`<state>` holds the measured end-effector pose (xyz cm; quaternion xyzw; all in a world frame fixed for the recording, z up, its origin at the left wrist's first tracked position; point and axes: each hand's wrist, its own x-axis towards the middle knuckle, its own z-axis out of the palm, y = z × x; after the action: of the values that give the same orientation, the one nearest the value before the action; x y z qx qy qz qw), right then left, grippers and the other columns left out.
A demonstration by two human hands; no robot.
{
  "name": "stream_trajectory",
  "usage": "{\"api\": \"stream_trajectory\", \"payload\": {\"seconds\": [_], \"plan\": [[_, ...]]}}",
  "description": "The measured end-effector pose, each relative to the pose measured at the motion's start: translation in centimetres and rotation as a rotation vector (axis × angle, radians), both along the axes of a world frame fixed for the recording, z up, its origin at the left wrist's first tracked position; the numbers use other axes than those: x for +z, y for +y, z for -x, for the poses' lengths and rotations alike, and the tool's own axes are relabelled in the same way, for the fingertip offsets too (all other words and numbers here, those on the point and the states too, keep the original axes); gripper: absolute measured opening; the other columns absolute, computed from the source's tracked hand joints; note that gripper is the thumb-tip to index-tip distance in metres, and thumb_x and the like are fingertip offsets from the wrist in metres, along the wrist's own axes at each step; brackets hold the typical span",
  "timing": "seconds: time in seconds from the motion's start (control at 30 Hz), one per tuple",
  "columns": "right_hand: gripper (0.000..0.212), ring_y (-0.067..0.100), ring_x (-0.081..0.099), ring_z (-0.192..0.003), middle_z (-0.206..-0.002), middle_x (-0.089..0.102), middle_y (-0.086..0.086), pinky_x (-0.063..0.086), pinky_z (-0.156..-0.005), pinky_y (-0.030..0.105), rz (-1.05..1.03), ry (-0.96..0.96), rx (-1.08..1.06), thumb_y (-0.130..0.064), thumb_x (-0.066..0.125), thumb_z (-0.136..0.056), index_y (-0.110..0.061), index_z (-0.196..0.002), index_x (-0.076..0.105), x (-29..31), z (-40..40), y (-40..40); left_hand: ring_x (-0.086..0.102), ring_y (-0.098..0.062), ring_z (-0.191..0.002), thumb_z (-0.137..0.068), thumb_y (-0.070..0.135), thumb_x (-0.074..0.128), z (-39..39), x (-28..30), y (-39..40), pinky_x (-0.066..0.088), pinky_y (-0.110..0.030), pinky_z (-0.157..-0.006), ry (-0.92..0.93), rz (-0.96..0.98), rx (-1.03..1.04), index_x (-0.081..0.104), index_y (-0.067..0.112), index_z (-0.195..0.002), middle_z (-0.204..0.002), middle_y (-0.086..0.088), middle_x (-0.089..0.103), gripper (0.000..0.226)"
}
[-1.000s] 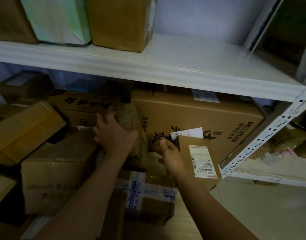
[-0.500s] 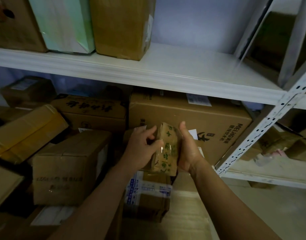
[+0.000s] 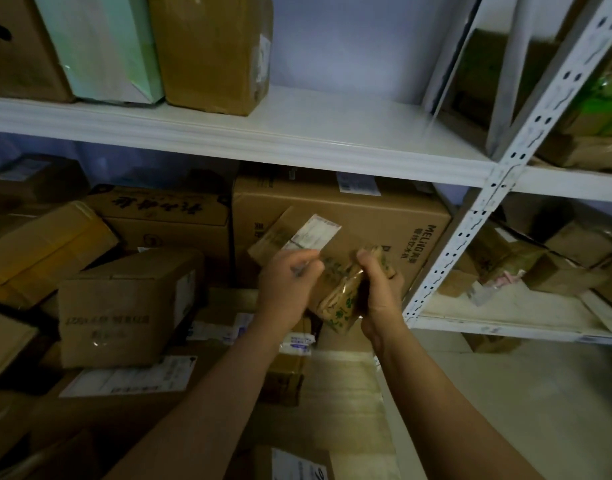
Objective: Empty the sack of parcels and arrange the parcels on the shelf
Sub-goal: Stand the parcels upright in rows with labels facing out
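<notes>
Head view: your right hand [image 3: 377,289] grips the small tan taped parcel with green print [image 3: 342,299], long axis tilted up-right, your left hand [image 3: 287,282] pinches a flat brown labelled box [image 3: 297,233], both just below the bare white shelf board [image 3: 332,133].

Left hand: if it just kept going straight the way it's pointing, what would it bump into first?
Probably the labelled flat parcel that the left hand seems to pinch already; behind that stands the big MELING carton. Depth is hard to judge.
</notes>
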<state>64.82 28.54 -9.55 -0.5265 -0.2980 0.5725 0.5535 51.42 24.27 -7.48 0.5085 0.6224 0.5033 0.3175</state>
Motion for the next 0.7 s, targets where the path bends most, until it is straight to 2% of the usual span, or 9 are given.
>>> {"api": "stream_trajectory", "payload": {"seconds": [0.07,0.1,0.17,0.23,0.37,0.47,0.53,0.6,0.7], "plan": [[0.097,0.032,0.062,-0.108,-0.122,0.062,0.015,0.050,-0.094,0.051,0.023,0.203,0.022,-0.040,0.080,-0.052,-0.015,-0.136,0.040,-0.3,-1.0,-0.9,0.055,-0.013,-0.102,-0.087,0.035,0.060,0.6,-0.4,-0.7,0.048,-0.024,-0.069,-0.260,0.166,0.324,0.057,0.022,-0.123,-0.124,0.003,0.053,0.038],[0.092,0.035,0.060,-0.113,-0.126,0.061,0.017,0.048,-0.095,0.053,0.009,0.278,0.045,-0.041,0.078,-0.052,-0.015,-0.134,0.047,-0.4,-1.4,-1.4,0.055,-0.019,-0.104,-0.084,0.040,0.063,0.9,-0.5,-1.1,0.051,-0.033,-0.074,-0.467,0.299,0.358,0.053,0.020,-0.123,-0.122,-0.002,0.053,0.045],[0.071,0.035,0.057,-0.118,-0.127,0.061,0.017,0.047,-0.097,0.052,-0.027,0.367,0.097,-0.039,0.070,-0.061,-0.015,-0.126,0.057,-0.2,-2.0,-2.6,0.053,-0.029,-0.110,-0.081,0.048,0.064,1.2,-0.6,-1.7,0.043,-0.055,-0.096,-0.847,0.478,0.184,0.050,0.021,-0.121,-0.117,-0.007,0.055,0.051],[0.065,0.034,0.057,-0.115,-0.123,0.063,0.015,0.047,-0.096,0.051,-0.027,0.379,0.148,-0.038,0.069,-0.059,-0.017,-0.120,0.061,-0.4,-2.4,-3.7,0.057,-0.033,-0.109,-0.081,0.047,0.064,1.1,-0.8,-2.4,0.035,-0.063,-0.102,-1.002,0.465,-0.035,0.053,0.019,-0.117,-0.116,-0.011,0.061,0.046],[0.057,0.029,0.057,-0.103,-0.106,0.063,0.010,0.045,-0.095,0.047,0.018,0.135,0.161,-0.040,0.072,-0.051,-0.020,-0.103,0.062,0.6,-4.4,-5.1,0.062,-0.031,-0.099,-0.081,0.025,0.067,0.8,-0.8,-2.5,0.049,-0.058,-0.088,-0.936,0.400,-0.103,0.054,0.015,-0.122,-0.113,-0.013,0.065,0.045],[0.042,0.026,0.061,-0.096,-0.096,0.067,0.005,0.047,-0.089,0.044,0.030,-0.026,0.180,-0.054,0.063,-0.074,-0.023,-0.102,0.061,1.6,-6.9,-5.5,0.063,-0.024,-0.085,-0.080,0.012,0.064,1.0,-0.4,-2.6,0.051,-0.042,-0.066,-0.823,0.397,-0.211,0.054,0.018,-0.129,-0.100,-0.007,0.068,0.050],[0.049,0.028,0.062,-0.103,-0.104,0.070,0.006,0.046,-0.095,0.048,0.075,-0.229,0.298,-0.061,0.058,-0.076,-0.023,-0.107,0.063,2.1,-7.9,-5.7,0.062,-0.028,-0.098,-0.073,0.007,0.066,0.9,-0.3,-3.0,0.051,-0.043,-0.070,-0.765,0.434,-0.308,0.054,0.023,-0.129,-0.110,-0.008,0.067,0.059],[0.057,0.031,0.064,-0.108,-0.114,0.070,0.009,0.047,-0.097,0.050,0.095,-0.305,0.407,-0.061,0.063,-0.075,-0.022,-0.117,0.063,2.1,-8.5,-5.9,0.061,-0.031,-0.106,-0.071,0.006,0.067,0.2,-0.6,-3.5,0.051,-0.050,-0.078,-0.738,0.489,-0.382,0.055,0.023,-0.127,-0.114,-0.010,0.067,0.060],[0.038,0.031,0.067,-0.104,-0.113,0.071,0.012,0.053,-0.092,0.048,0.043,-0.278,0.383,-0.038,0.063,-0.086,-0.020,-0.119,0.061,1.7,-9.4,-6.8,0.057,-0.032,-0.114,-0.081,0.001,0.065,-1.3,-1.3,-4.1,0.041,-0.063,-0.097,-0.649,0.589,-0.406,0.058,0.018,-0.118,-0.113,-0.009,0.067,0.042]]}}
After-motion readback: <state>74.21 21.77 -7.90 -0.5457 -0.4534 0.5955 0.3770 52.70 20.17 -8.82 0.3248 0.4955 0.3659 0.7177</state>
